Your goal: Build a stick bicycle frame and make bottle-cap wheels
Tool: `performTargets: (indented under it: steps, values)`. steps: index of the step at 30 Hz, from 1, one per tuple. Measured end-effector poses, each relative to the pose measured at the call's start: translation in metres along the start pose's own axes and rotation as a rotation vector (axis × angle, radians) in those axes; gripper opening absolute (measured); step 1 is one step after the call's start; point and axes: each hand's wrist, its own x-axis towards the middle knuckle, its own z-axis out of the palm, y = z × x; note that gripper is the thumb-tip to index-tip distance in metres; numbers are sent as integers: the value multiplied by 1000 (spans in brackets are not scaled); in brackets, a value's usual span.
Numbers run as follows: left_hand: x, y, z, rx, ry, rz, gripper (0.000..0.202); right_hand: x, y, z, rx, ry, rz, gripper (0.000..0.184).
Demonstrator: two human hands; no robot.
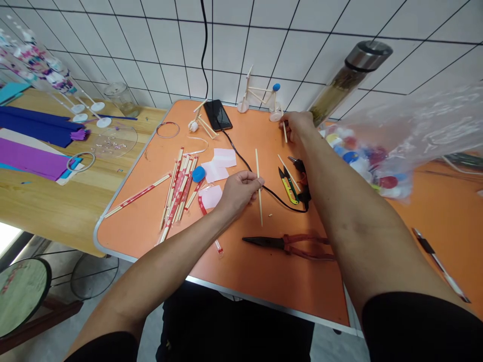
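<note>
Now left hand (239, 191) pinches 1 long stick (258, 166) mid-length, probably best held level; right hand (296, 125), far, grips a short stick (285, 134) beside the stick model (260, 95).

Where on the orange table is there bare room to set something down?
Bare: the near strip of the table between the pliers and the rim, and the near-left corner beside the wrapped chopsticks. Crowded: around the left hand holding a stick, with paper slips, snips and cable.

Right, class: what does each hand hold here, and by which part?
The left-hand grip pinches a long wooden stick near its middle. The right-hand grip holds a shorter stick by its upper end.
</note>
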Motion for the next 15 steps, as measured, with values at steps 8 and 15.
performTargets:
  steps: [8,15]
  values:
    - [0,0,-1,3,-7,-2,25,-6,-5,2,54,47,42,22]
    - [0,1,0,10,-3,-7,25,-8,-5,3,-17,23,-11,32]
